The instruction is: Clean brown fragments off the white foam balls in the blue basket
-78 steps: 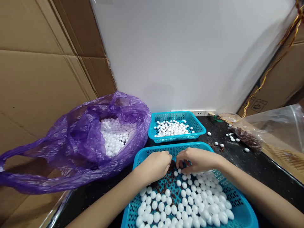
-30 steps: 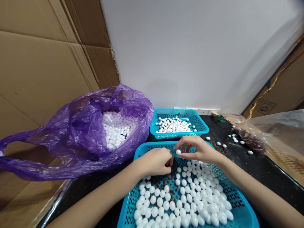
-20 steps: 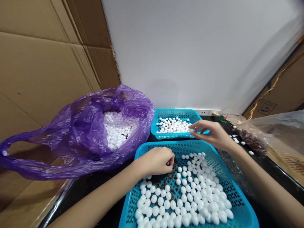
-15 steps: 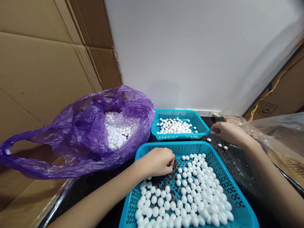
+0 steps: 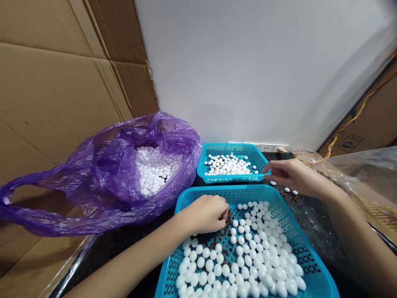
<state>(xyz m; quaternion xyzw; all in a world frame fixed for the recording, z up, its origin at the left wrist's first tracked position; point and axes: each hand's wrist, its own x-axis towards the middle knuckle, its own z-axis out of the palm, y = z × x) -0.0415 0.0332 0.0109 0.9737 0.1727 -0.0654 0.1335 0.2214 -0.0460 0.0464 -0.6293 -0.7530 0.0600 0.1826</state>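
My left hand (image 5: 209, 213) is closed, knuckles up, low over the near blue plastic basket (image 5: 313, 248). Its fingertips are turned down and hidden, so whatever they hold does not show. Around it lie many white egg-shaped beads (image 5: 248, 260) and small dark brown bits (image 5: 228, 225) on the basket floor. At the right front corner of the far blue basket (image 5: 217, 179) hovers my right hand (image 5: 287, 174), fingers loosely stretched toward the left and nothing visible in them. White beads mixed with brown specks (image 5: 228, 164) lie in that far basket.
A purple plastic bag (image 5: 102, 165) full of white beads (image 5: 155, 167) stands at left, before a cardboard panel (image 5: 46, 82). Several loose beads (image 5: 287, 190) lie on the black tabletop (image 5: 310, 219) at right. Behind are a power strip (image 5: 266, 147), yellow wires (image 5: 333, 140) and clear plastic (image 5: 366, 174).
My right hand has moved left, from beside the far basket to over its right front corner, and its fingers have straightened. My left hand has stayed nearly still.
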